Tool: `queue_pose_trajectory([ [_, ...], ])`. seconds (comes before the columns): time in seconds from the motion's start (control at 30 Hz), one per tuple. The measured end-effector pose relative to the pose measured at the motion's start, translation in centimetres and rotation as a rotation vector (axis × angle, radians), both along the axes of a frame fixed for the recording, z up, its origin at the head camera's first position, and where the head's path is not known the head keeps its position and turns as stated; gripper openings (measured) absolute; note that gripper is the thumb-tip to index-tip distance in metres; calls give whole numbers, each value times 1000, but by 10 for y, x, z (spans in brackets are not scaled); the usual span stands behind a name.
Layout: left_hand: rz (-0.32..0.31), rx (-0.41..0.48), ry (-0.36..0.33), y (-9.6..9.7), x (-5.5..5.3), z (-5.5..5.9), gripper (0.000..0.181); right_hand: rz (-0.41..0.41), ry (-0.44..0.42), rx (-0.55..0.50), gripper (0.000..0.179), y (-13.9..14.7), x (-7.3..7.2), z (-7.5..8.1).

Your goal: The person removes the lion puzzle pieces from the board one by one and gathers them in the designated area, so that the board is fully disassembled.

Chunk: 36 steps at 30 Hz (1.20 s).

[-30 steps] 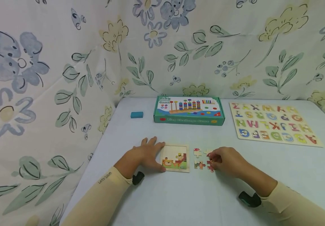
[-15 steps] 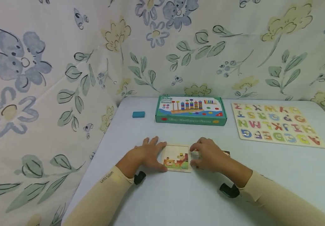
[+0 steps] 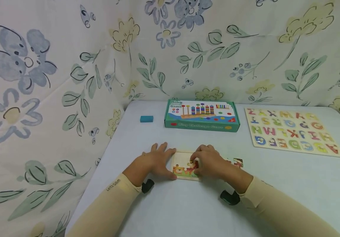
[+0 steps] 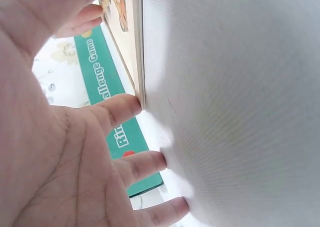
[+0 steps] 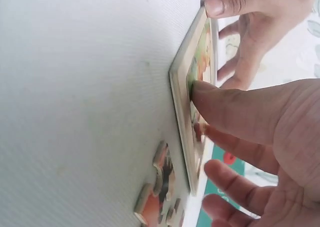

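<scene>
A small square wooden jigsaw tray (image 3: 183, 156) lies on the table, its lower part filled with fitted pieces (image 3: 179, 170) showing an orange animal on green. My left hand (image 3: 158, 163) is spread at the tray's left side, thumb and forefinger against its two left corners; the other fingertips touch the cloth in the left wrist view. Over the tray's right side, my right hand (image 3: 211, 163) pinches a puzzle piece (image 5: 198, 132) between thumb and forefinger, mostly hidden by the fingers. Loose puzzle pieces (image 5: 164, 174) lie just right of the tray, partly behind the right hand.
Behind the tray stands a green Ring Challenge Game box (image 3: 202, 115), with a small blue block (image 3: 146, 118) to its left. A wooden alphabet board (image 3: 294, 131) lies at the back right. Floral cloth (image 3: 99, 65) hangs behind and left of the white table (image 3: 187, 210).
My right hand has moved left from the loose pieces to the tray's right side, where it pinches a piece. The left hand has stayed at the tray's left edge.
</scene>
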<state>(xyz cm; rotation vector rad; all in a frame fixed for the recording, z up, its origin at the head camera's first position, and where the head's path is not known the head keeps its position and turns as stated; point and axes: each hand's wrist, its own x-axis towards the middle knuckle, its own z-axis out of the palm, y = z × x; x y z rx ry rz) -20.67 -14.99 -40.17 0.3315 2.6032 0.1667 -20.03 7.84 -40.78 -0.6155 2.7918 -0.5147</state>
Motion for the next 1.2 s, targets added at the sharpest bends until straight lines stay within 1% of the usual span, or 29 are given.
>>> queue_pose_trajectory([
  [0.1,-1,0,-1,0,0,0,104,-10,18,-22,36,0,1,-1],
  [0.17,0,0,-2,0,0,0,105,-21,19,-59,35,0,2,-2],
  [0.3,-3,-5,0,0,1,0,105,-46,-13,-155,25,0,3,-4],
  [0.43,-7,-4,2,0,0,0,105,-31,-18,-224,16,3,3,-4],
  [0.53,-7,0,4,0,0,0,105,-1,-10,-264,14,8,3,-1],
  [0.7,-7,2,3,0,1,1,105,0,-25,-316,13,23,4,7],
  [0.87,-8,9,2,2,1,2,104,-47,-48,-315,13,50,6,13],
  [1.03,-10,17,3,3,1,2,104,-93,-67,-281,12,91,11,18],
  [1.2,-9,11,1,2,0,1,104,-124,-115,-253,15,129,19,14],
])
